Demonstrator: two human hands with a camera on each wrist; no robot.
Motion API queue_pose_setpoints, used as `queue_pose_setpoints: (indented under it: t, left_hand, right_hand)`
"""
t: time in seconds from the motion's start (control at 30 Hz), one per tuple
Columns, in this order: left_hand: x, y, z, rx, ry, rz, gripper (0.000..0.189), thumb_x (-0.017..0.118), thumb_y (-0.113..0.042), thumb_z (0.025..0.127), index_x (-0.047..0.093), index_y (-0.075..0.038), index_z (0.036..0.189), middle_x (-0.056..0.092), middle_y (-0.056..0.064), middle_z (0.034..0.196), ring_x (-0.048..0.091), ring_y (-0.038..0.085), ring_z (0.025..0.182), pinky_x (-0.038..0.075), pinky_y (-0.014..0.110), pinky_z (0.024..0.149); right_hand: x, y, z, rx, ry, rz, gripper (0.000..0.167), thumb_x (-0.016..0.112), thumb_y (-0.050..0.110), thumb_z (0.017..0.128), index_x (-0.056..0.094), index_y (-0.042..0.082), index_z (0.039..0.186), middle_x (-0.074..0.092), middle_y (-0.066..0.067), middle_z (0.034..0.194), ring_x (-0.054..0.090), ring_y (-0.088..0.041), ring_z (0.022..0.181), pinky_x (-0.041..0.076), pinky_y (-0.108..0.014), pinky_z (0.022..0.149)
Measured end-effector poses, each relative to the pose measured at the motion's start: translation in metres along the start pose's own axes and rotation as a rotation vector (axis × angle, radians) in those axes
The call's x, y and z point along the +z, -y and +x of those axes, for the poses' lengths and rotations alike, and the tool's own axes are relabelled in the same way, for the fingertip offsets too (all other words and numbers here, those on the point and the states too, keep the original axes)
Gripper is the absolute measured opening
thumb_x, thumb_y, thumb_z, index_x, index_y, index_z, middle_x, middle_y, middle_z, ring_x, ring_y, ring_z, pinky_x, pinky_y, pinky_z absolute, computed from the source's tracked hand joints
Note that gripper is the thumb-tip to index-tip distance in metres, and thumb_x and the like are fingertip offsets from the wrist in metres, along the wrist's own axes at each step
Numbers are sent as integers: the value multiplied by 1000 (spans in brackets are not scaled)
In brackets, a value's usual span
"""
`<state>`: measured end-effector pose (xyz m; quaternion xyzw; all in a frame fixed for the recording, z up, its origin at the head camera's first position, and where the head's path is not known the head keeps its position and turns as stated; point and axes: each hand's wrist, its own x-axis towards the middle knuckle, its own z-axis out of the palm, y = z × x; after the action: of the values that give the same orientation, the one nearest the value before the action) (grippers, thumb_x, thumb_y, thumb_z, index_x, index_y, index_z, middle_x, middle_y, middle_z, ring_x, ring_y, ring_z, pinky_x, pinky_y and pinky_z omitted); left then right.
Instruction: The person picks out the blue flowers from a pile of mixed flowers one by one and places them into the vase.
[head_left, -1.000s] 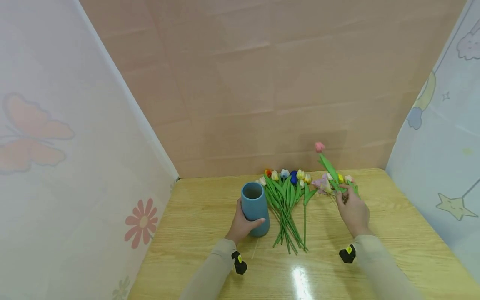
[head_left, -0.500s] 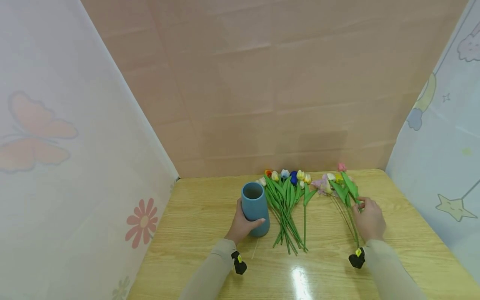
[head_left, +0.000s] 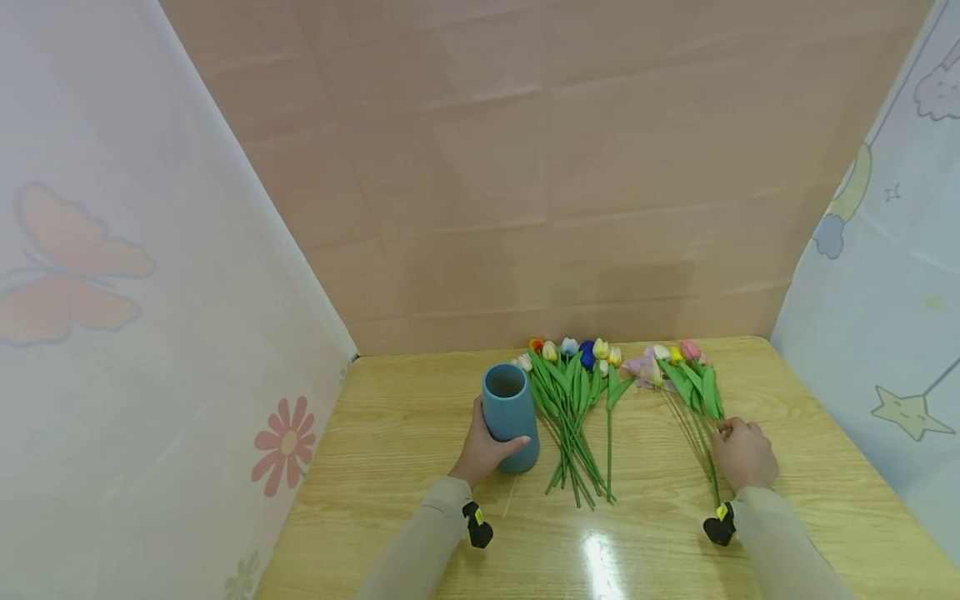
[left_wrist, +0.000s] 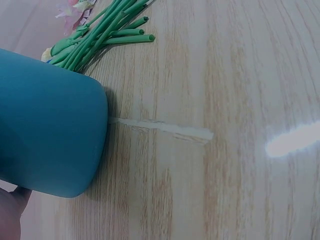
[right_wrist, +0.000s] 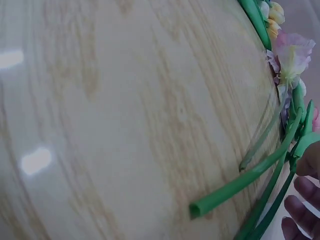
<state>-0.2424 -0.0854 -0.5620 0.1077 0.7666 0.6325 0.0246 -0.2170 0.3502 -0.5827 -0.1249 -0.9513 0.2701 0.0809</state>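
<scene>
"Where are the hands?"

"A person's left hand point(head_left: 480, 454) grips a blue vase point(head_left: 512, 418) near the middle of a light wood-grain table point(head_left: 397, 417). Its thumb lies across the front, and the hand wraps the vase's left side; the other fingers are mostly hidden behind it."

"How does the vase stand?"

"On the table, its round mouth facing up. Beneath the person's forearm, a pale streak point(left_wrist: 165, 129) on the tabletop runs out from the base."

"And the right hand?"

"The right hand point(head_left: 745, 454) is low over the table at the right, beside several green stems. From the right wrist, its fingers point(right_wrist: 301, 205) look loosely bent with small gaps between them, and one digit meets a green leaf point(right_wrist: 306, 143). I cannot tell whether it pinches that leaf."

"Which flowers lie there?"

"A pink tulip point(head_left: 690, 350), a yellow bloom point(head_left: 677, 355), a white tulip point(head_left: 661, 352) and a lilac flower point(head_left: 640, 367), heads toward the back edge, stems toward the person."

"Anything between the hands?"

"A larger bunch of tulips point(head_left: 573, 400) just right of the vase, with orange, cream, pale blue and deep blue heads and crossing stems. A single straight stem point(head_left: 610, 450) lies beside it."

"What surrounds the table?"

"A creased tan sheet point(head_left: 465, 167) behind, and a white sheet point(head_left: 172, 250) at the left printed with a butterfly and flowers."
</scene>
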Motion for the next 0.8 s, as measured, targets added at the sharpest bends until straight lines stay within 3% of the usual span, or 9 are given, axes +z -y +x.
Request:
queue_pose_setpoints:
  t: [0.13, 0.27, 0.37, 0.5, 0.63, 0.8]
  left_hand:
    - [1, 1, 1, -6, -2, -1, 98, 83, -33, 77, 16, -36, 149, 36, 2, 147, 41, 31, 134, 37, 61, 103]
    - [1, 2, 1, -8, -1, 2, 98, 83, -34, 77, 16, -36, 148, 36, 2, 147, 41, 31, 134, 37, 61, 103]
    - [0, 4, 1, -9, -3, 9, 99, 83, -35, 76, 15, -37, 149, 36, 2, 147, 41, 32, 133, 37, 62, 103]
    - [0, 5, 2, -12, -5, 12, 100, 83, -36, 76, 15, -38, 149, 36, 2, 147, 41, 32, 133, 37, 62, 103]
    - [0, 5, 2, -19, -6, 9, 100, 83, -36, 76, 15, -37, 149, 36, 2, 148, 41, 32, 134, 37, 62, 103]
    - [0, 4, 2, -18, -9, 16, 100, 83, -36, 76, 14, -37, 149, 35, 2, 148, 41, 32, 134, 37, 62, 103]
  right_hand:
    - [0, 3, 3, 4, -5, -6, 30, 48, 18, 98, 58, -4, 114, 54, -29, 103, 57, -42, 81, 46, -42, 51]
    - [4, 16, 10, -46, -95, -19, 26, 48, 13, 95, 61, -5, 108, 54, -33, 104, 56, -48, 84, 47, -52, 58]
    - [7, 36, 13, -116, -177, -21, 22, 51, 10, 92, 64, -5, 102, 56, -33, 99, 56, -49, 80, 47, -55, 58]
    - [11, 69, 10, -217, -194, 0, 19, 56, 9, 90, 65, -3, 101, 60, -27, 95, 59, -43, 78, 48, -51, 57]
    - [27, 97, 6, -290, -96, 39, 20, 54, 11, 93, 65, 0, 105, 63, -20, 96, 60, -29, 71, 48, -39, 52]
    - [53, 127, -5, -298, 132, 85, 22, 50, 15, 97, 63, 3, 110, 65, -13, 94, 52, -14, 58, 41, -29, 48]
